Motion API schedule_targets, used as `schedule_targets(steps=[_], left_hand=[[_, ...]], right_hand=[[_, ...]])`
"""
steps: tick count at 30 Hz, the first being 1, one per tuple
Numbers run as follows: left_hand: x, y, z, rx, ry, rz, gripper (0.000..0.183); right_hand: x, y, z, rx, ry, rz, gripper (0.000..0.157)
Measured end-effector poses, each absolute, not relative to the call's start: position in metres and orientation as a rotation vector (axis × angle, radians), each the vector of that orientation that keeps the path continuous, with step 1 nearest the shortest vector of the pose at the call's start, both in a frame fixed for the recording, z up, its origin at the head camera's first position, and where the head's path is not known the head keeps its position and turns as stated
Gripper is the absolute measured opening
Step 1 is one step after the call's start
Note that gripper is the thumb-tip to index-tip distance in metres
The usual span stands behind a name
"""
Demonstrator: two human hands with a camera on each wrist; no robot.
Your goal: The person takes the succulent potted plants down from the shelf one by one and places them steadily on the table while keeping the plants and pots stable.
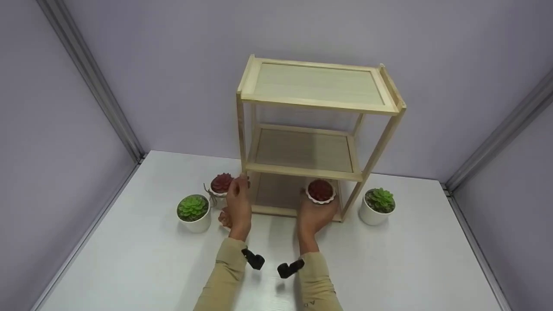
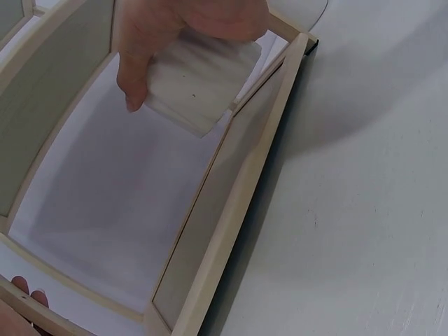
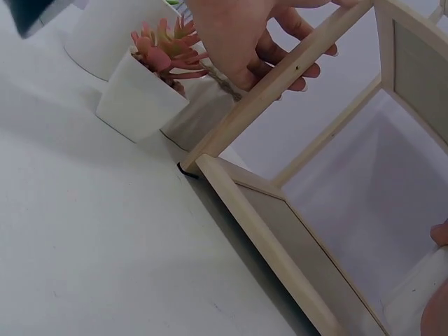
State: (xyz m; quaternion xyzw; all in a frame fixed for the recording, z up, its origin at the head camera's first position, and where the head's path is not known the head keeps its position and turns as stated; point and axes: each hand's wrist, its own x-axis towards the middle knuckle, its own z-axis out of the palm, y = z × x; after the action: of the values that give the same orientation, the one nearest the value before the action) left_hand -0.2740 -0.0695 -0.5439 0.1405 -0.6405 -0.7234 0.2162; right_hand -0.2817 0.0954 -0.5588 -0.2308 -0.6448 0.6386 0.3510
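My left hand grips the left front post of a three-tier wooden shelf. Its fingers curl round the wood in the right wrist view. A small white pot with a dark red succulent is in my right hand, thumb and fingers about its sides. This pot is between the bottom board and the middle board, towards the right, and its base shows in the left wrist view.
Left of the shelf stand a green succulent, a red succulent in a twine-tied pot and a pink succulent in a square white pot. Another green succulent stands to the right. Pale walls enclose the white table.
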Motion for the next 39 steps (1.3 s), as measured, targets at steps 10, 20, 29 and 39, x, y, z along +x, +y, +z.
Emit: schedule_targets(steps=[10, 20, 29, 39], left_hand=[[-0.275, -0.069, -0.545, 0.403, -1.811, -1.993, 0.049], [-0.275, -0.069, -0.544, 0.410, -1.786, -2.009, 0.046], [-0.275, -0.070, -0.542, 0.403, -1.764, -1.987, 0.041], [-0.274, -0.069, -0.541, 0.418, -1.775, -2.006, 0.044]], right_hand=[[-0.262, 0.096, -0.548, -0.697, -1.633, 1.671, 0.085], [-0.241, 0.106, -0.537, -0.752, -1.634, 1.706, 0.089], [-0.219, 0.118, -0.526, -0.642, -1.798, 1.756, 0.091], [-0.195, 0.142, -0.505, -0.486, -1.924, 1.765, 0.091]])
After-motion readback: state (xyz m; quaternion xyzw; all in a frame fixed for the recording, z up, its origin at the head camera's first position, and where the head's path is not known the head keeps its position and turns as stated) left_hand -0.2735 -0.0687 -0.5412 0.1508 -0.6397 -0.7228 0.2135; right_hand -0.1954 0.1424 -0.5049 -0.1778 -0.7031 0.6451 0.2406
